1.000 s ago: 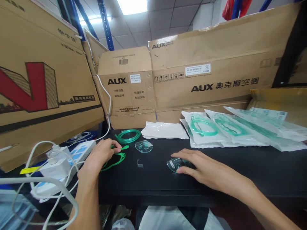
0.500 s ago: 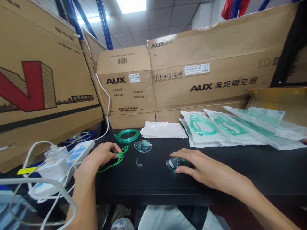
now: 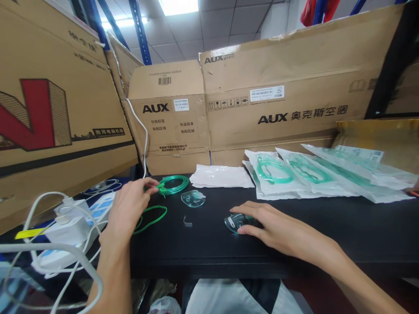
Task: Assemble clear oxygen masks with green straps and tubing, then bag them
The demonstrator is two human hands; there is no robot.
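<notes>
My left hand point(image 3: 139, 197) is closed, thumb and fingers pinching a small bunched green strap point(image 3: 162, 188) at the left edge of the coiled green tubing point(image 3: 176, 185). Below it, a looped green elastic strap point(image 3: 161, 206) lies on the black table. My right hand point(image 3: 262, 221) curves over a clear oxygen mask point(image 3: 231, 222), its fingers and thumb around it and hiding its right part. Between the hands lie a second clear mask point(image 3: 193, 199) and a small bent transparent piece point(image 3: 187, 222).
Flat white packaging point(image 3: 222, 176) lies at the back, beside several sealed bags point(image 3: 273, 170) with green tubing. A white power strip point(image 3: 100, 209) with tangled cables stands at the left. Cardboard sheets point(image 3: 235, 117) wall the back and left side.
My left hand has moved away from me with a bunched green strap, up to the tubing coil, while a strap loop lies behind on the table. My right hand stays at the mask.
</notes>
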